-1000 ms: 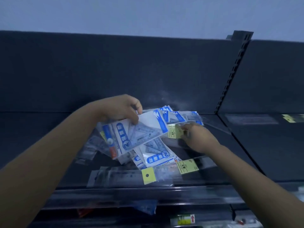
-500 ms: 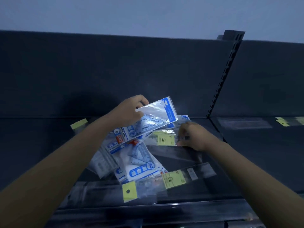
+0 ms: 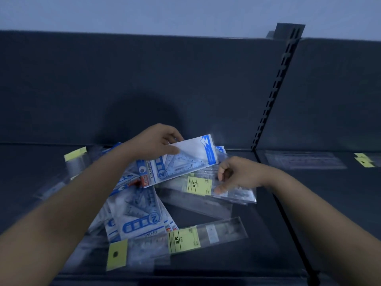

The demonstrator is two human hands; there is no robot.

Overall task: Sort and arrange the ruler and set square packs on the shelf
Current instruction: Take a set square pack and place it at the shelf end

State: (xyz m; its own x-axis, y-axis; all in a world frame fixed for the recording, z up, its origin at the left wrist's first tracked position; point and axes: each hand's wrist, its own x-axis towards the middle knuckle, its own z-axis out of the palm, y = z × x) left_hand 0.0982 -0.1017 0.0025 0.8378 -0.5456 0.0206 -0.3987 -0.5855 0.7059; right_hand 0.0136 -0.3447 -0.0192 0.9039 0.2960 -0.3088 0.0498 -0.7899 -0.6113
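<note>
Set square pack [image 3: 181,159]: over the heap near the shelf's [image 3: 268,234] back edge. It looks light and stiff, with slick film, so best pinched at an edge.
Left hand [image 3: 156,141]: thumb and fingers pinch its end.
Right hand [image 3: 237,174]: curled fingers pinch a ruler pack [image 3: 206,185].
Change: the pack is higher than a second ago.

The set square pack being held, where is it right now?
Head view, centre: the set square pack is held by the left hand above the pile, its lower edge over the yellow-labelled ruler pack the right hand pinches.
</note>
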